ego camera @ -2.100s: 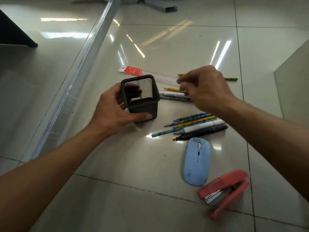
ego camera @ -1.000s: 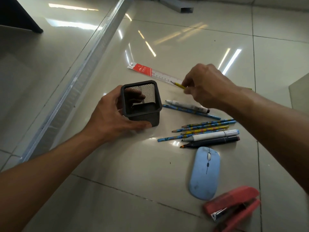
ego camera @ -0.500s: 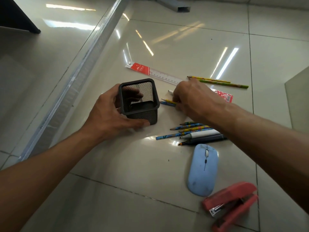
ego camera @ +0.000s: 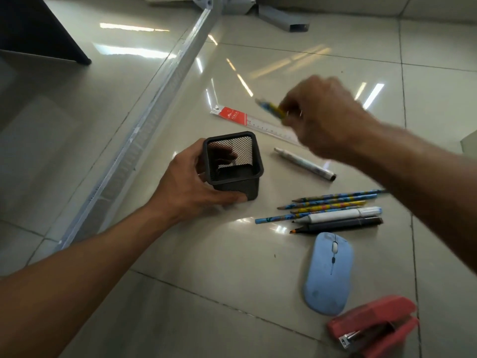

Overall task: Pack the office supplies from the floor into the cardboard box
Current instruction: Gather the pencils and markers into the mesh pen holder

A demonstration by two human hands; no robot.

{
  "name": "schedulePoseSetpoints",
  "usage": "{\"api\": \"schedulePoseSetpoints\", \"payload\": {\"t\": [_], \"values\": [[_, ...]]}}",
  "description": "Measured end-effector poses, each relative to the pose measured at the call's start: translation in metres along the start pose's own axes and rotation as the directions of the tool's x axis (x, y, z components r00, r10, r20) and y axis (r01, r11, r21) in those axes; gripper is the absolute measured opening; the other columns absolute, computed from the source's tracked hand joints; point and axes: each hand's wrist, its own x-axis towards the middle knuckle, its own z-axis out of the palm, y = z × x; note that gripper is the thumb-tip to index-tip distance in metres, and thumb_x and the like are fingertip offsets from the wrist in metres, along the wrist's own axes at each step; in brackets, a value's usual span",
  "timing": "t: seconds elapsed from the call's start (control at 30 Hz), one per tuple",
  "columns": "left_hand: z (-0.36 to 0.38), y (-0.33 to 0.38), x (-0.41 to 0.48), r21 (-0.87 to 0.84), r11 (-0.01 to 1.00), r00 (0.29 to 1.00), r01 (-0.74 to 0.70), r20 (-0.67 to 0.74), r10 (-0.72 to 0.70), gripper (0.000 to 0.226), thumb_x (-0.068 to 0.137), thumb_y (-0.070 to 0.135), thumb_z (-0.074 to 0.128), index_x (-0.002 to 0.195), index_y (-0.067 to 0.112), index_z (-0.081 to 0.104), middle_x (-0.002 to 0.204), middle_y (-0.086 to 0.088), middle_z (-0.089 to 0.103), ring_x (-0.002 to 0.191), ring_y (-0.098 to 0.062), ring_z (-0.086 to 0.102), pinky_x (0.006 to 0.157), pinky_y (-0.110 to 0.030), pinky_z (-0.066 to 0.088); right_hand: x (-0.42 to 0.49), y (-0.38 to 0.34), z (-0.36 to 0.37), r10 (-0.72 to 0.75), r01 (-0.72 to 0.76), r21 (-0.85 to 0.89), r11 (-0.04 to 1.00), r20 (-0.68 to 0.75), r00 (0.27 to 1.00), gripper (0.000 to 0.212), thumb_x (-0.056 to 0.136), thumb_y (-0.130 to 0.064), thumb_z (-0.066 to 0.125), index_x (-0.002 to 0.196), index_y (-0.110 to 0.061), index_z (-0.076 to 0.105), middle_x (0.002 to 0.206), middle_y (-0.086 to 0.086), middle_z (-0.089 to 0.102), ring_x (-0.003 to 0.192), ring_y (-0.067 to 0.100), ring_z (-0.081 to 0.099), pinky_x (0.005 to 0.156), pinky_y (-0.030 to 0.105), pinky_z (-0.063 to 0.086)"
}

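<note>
Fingers [ego camera: 290, 117] of our right hand [ego camera: 322, 117] had just lifted pencils [ego camera: 271, 109] off the floor toward the mesh cup [ego camera: 233, 165] our left hand [ego camera: 191, 187] gripped.

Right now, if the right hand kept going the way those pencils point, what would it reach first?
The right hand aims its pencils up-left, above the ruler. Beyond them only bare floor shows, then the metal rail; depth is blurry, so this is uncertain.

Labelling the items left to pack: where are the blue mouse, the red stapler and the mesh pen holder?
blue mouse [ego camera: 328, 275], head view, middle of its top shell.
red stapler [ego camera: 374, 322], head view, upper arm.
mesh pen holder [ego camera: 240, 186], head view, front wall.
</note>
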Motion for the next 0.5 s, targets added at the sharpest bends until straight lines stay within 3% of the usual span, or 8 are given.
{"api": "schedulePoseSetpoints", "payload": {"t": [0.07,0.13,0.23,0.33,0.5], "values": [[0.000,-0.001,-0.001,-0.009,1.000,1.000,0.006,-0.003,-0.006,0.083,0.051,0.023,0.103,0.125,0.020,0.065,0.114,0.013,0.074,0.108,-0.004,0.070,0.087,-0.012,0.053,0.012,-0.014,-0.025,-0.021,0.031,0.096,0.995,-0.103,0.994,0.021,0.101,-0.021,0.062,0.120,-0.016,0.072,0.099,-0.001,0.069,0.072,0.000,0.059,0.056,0.009,0.044],[0.001,-0.002,-0.002,-0.024,1.000,1.000,0.017,-0.004,-0.017,0.082,0.051,0.019,0.103,0.124,0.018,0.065,0.112,0.014,0.074,0.106,-0.001,0.069,0.084,-0.009,0.052,0.017,-0.031,-0.042,-0.044,0.075,0.182,0.981,-0.169,0.985,0.025,0.104,-0.029,0.058,0.125,-0.022,0.068,0.100,-0.010,0.063,0.074,-0.004,0.057,0.056,0.006,0.045],[0.000,-0.004,-0.003,-0.037,0.999,1.000,0.023,-0.002,-0.024,0.082,0.052,0.017,0.103,0.126,0.019,0.065,0.113,0.016,0.073,0.108,0.001,0.068,0.085,-0.009,0.052,0.017,-0.057,-0.049,-0.074,0.134,0.318,0.938,-0.192,0.979,0.024,0.104,-0.039,0.055,0.123,-0.029,0.066,0.100,-0.013,0.066,0.087,-0.001,0.063,0.070,0.012,0.051],[0.000,-0.005,-0.003,-0.033,0.999,1.000,0.028,0.005,-0.028,0.083,0.055,0.021,0.102,0.128,0.023,0.064,0.115,0.018,0.072,0.111,0.002,0.066,0.090,-0.013,0.054,0.010,-0.075,-0.040,-0.141,0.187,0.391,0.901,-0.142,0.980,0.021,0.101,-0.033,0.061,0.118,-0.023,0.070,0.093,-0.015,0.067,0.084,-0.006,0.067,0.081,0.013,0.057],[0.002,-0.007,-0.002,-0.021,1.000,1.000,0.005,-0.016,-0.005,0.078,0.055,0.026,0.102,0.123,0.030,0.062,0.110,0.027,0.070,0.105,0.007,0.067,0.085,-0.006,0.051,-0.002,-0.077,-0.005,-0.160,0.164,0.379,0.911,-0.044,0.986,0.015,0.095,-0.026,0.072,0.107,-0.019,0.078,0.093,-0.009,0.074,0.081,0.000,0.070,0.081,0.021,0.060]]}}
